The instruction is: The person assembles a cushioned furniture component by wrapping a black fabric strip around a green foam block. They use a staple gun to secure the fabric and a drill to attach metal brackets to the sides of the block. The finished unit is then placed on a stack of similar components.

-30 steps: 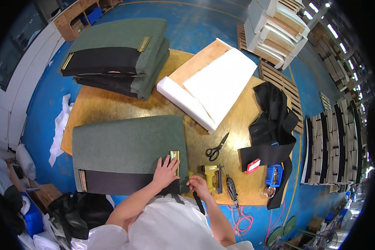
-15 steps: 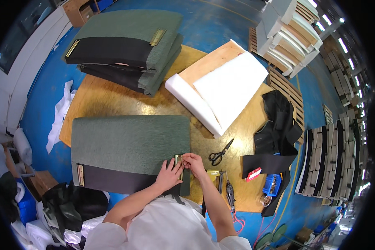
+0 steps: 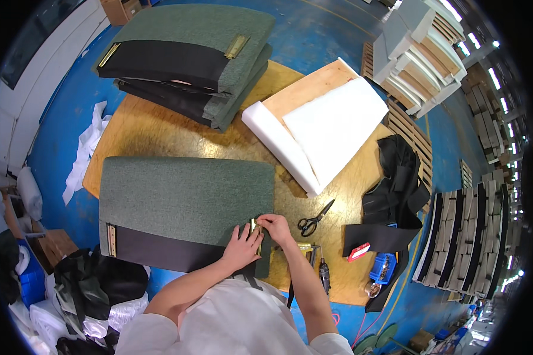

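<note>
The brass plate (image 3: 253,225) lies near the right end of the green panel (image 3: 183,189), partly covered by the left hand (image 3: 241,248), which rests flat with fingers slightly spread, while the right hand (image 3: 275,228) bends its fingers in at the plate's upper end (whether they pinch anything, I cannot tell). The panel sits along the worktop's (image 3: 219,145) near edge, with scissors (image 3: 314,220) to its right. Beyond stand a green stack (image 3: 183,29) and, beside it, a white-padded board (image 3: 337,130).

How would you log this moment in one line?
left hand: over brass-coloured strip | right hand: at strip's upper end | green-and-black panel: on table
</note>
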Tool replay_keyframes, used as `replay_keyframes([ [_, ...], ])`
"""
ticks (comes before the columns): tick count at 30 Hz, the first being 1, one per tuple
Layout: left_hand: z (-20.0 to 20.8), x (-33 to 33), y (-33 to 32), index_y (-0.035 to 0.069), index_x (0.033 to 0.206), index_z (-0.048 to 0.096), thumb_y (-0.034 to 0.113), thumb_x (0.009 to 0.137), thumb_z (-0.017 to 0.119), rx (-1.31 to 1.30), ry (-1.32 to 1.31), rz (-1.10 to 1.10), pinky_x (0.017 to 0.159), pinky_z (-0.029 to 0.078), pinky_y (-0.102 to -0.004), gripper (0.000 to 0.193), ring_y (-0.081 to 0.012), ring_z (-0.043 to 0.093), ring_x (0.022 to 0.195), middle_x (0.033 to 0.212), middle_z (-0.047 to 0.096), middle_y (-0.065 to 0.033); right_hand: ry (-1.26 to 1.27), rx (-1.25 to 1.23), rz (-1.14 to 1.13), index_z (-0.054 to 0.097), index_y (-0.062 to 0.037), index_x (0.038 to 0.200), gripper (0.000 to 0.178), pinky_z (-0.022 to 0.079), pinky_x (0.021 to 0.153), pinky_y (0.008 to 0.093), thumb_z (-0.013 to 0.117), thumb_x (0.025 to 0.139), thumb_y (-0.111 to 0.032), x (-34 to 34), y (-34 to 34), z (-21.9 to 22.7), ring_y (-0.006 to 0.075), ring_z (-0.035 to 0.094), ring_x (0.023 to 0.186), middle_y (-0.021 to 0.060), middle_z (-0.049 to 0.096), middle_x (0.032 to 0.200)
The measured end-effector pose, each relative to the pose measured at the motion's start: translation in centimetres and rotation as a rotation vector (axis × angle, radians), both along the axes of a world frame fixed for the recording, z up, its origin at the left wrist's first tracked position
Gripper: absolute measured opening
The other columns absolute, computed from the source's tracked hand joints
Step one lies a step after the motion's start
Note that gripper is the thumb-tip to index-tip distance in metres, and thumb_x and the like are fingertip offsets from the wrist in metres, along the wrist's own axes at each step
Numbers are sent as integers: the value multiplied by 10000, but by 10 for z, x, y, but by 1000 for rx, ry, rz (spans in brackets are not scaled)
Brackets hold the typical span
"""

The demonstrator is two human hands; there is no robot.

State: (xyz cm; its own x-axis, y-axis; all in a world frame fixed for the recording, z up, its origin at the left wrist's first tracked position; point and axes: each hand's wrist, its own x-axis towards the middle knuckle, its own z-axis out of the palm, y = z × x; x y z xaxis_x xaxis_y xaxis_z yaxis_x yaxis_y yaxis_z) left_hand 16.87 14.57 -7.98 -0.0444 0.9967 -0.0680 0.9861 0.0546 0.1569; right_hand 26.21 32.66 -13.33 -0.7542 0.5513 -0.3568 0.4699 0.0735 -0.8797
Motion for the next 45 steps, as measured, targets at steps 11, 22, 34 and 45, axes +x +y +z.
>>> replay_keyframes([
  [11,-1,-2,-3,117,1462,541,566,841,724,7,-41,-1,1131,316,-620,787,-386,415,1395,1477,504,-114,-391,351,282,651,-103,995,238,536,741,450,765,850,-254,-36,8,35,337,706,830,118,714,838],
  [22,8,-8,-1,137,1458,534,534,792,782,-17,-89,-19,1150,306,-585,814,-355,392,1415,1487,501,-85,-266,309,5,644,-41,985,256,549,716,398,767,882,-241,-19,-3,29,281,696,812,108,697,822],
  [34,16,-37,-6,180,1476,521,400,772,844,-69,-184,-148,1172,303,-492,805,-302,383,1439,1520,479,-37,86,-917,-573,519,-5,1278,259,526,665,275,570,1032,-71,159,-126,20,162,644,763,147,711,1003],
  [45,9,-24,-6,178,1458,543,432,743,853,21,-170,-82,1154,315,-510,819,-314,405,1409,1505,493,-38,204,-794,-519,673,-27,1082,125,470,530,237,663,1003,-123,97,-121,7,88,590,611,73,736,881],
])
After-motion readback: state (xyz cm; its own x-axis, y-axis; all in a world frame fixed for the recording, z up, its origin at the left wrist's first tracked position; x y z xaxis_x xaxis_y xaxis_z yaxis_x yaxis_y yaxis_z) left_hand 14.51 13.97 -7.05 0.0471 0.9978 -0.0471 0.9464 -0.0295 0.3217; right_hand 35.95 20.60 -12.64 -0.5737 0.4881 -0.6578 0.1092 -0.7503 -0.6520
